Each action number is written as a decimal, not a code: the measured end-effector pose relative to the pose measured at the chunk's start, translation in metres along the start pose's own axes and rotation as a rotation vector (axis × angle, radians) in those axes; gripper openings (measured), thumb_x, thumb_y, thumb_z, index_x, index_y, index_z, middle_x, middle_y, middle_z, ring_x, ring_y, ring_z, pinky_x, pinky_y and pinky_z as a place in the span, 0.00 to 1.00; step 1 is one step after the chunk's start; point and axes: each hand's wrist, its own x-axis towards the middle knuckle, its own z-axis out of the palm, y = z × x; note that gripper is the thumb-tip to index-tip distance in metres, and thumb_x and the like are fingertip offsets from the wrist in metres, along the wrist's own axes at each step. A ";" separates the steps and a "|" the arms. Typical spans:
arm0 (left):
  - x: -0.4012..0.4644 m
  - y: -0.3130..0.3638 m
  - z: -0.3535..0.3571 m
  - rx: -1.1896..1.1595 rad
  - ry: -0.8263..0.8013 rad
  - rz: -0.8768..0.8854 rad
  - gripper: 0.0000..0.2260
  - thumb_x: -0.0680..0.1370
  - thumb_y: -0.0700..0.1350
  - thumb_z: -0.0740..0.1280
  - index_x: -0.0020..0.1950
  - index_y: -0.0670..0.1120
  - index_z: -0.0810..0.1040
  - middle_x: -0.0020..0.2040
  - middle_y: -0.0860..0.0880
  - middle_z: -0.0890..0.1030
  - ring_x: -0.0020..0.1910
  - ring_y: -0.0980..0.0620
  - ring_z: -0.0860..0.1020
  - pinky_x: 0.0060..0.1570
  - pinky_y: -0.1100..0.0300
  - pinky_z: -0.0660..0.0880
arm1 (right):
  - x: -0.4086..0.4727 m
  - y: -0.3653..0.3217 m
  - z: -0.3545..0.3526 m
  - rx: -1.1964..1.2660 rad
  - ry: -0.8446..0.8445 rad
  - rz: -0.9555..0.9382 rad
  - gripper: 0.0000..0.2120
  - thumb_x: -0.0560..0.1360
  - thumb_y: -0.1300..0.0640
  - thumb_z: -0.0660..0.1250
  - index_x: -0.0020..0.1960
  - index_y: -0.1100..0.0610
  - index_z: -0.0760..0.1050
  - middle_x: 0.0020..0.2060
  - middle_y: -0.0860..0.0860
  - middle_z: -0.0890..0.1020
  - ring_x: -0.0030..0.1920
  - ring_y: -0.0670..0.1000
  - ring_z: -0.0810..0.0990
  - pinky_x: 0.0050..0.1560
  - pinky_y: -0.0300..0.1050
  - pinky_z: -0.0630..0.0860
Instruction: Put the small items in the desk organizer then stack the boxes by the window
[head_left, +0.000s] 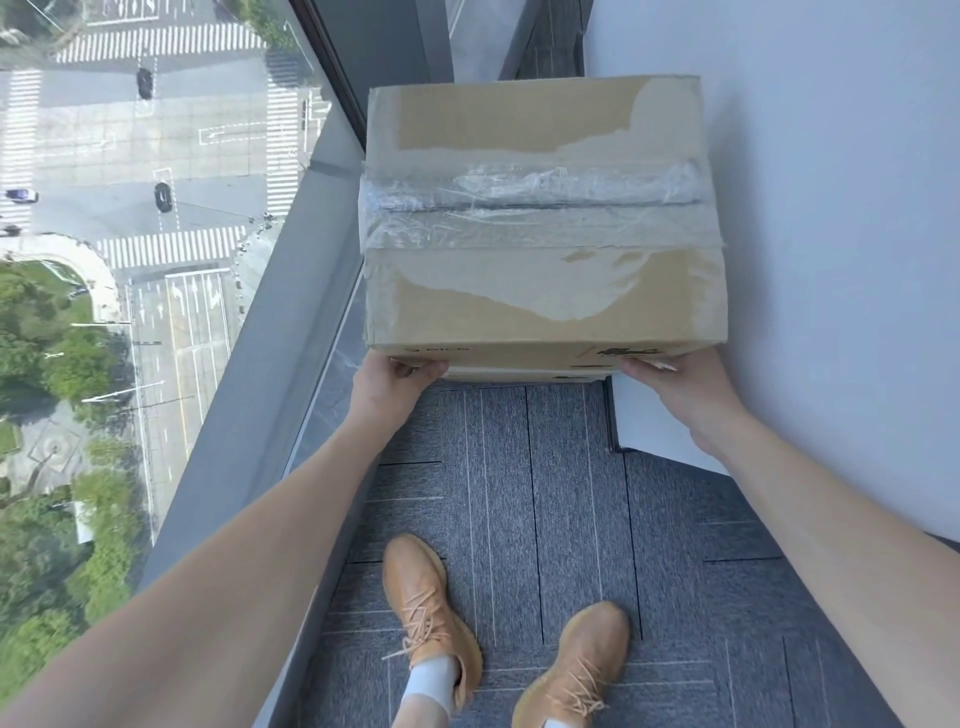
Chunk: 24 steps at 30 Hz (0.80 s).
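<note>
A large brown cardboard box (540, 291), its top seam sealed with crinkled clear tape, fills the corner between the window and the white wall. Under its near edge a lighter box edge (524, 373) shows, so it seems to rest on another box. My left hand (387, 382) grips the near bottom left corner. My right hand (670, 384) grips the near bottom right corner. The fingertips of both hands are tucked under the box. No desk organizer or small items are in view.
The floor-to-ceiling window (130, 260) and its grey sill (270, 374) run along the left, with a street far below. A white wall (831, 260) closes the right. My feet in tan shoes (431, 613) stand on grey carpet (524, 493).
</note>
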 end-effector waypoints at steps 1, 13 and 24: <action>0.000 -0.001 0.001 -0.001 0.001 -0.001 0.17 0.72 0.46 0.78 0.58 0.50 0.79 0.51 0.55 0.83 0.54 0.55 0.81 0.58 0.58 0.74 | 0.000 -0.002 -0.001 -0.010 0.003 -0.004 0.21 0.75 0.56 0.74 0.65 0.61 0.74 0.53 0.48 0.73 0.55 0.44 0.70 0.51 0.30 0.63; 0.004 -0.002 0.003 0.007 -0.017 -0.049 0.18 0.73 0.46 0.76 0.62 0.46 0.79 0.54 0.54 0.83 0.55 0.54 0.80 0.58 0.58 0.73 | 0.029 0.029 -0.007 -0.023 0.021 -0.015 0.53 0.46 0.27 0.78 0.61 0.58 0.77 0.60 0.52 0.81 0.63 0.46 0.79 0.66 0.48 0.73; -0.027 0.021 -0.012 0.116 -0.314 -0.327 0.34 0.76 0.44 0.74 0.78 0.49 0.61 0.69 0.45 0.71 0.62 0.45 0.76 0.56 0.53 0.79 | -0.012 0.012 0.001 -0.037 0.047 0.167 0.48 0.70 0.56 0.78 0.80 0.59 0.53 0.75 0.57 0.66 0.72 0.57 0.69 0.72 0.57 0.68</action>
